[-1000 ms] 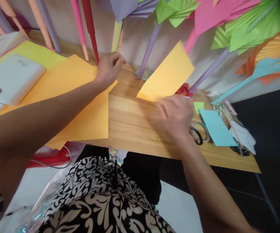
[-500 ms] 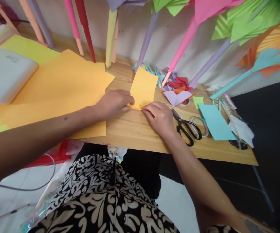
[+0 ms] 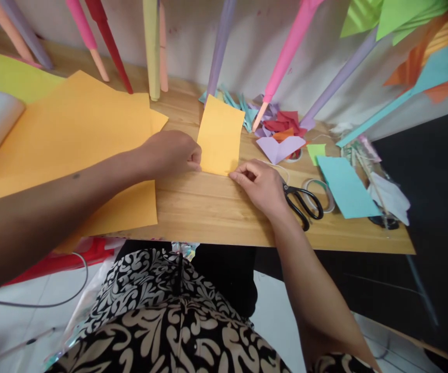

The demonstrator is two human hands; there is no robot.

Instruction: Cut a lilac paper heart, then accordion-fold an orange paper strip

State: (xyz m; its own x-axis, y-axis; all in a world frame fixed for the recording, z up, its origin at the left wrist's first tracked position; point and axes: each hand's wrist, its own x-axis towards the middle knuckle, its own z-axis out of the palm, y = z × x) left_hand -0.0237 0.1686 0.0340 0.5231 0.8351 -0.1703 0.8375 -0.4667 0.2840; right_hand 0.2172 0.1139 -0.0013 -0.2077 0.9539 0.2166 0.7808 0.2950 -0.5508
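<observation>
A small orange paper sheet [image 3: 219, 135] lies on the wooden table [image 3: 208, 207], its far edge slightly raised. My left hand [image 3: 171, 153] pinches its near left corner, fingers closed. My right hand [image 3: 260, 184] pinches its near right corner with thumb and fingertips. Both hands rest on the tabletop at the sheet's near edge.
Large orange sheets [image 3: 72, 140] cover the table's left side. Black scissors [image 3: 303, 202] lie just right of my right hand. A light blue sheet [image 3: 346, 189], a purple folded piece [image 3: 280, 147] and coloured scraps [image 3: 282, 124] lie further right. Rolled paper sticks [image 3: 219, 46] lean against the wall.
One second ago my right hand held the small orange sheet up in the air and my left hand was on the large sheets. Now the sheet lies on the table with both hands at its near corners.
</observation>
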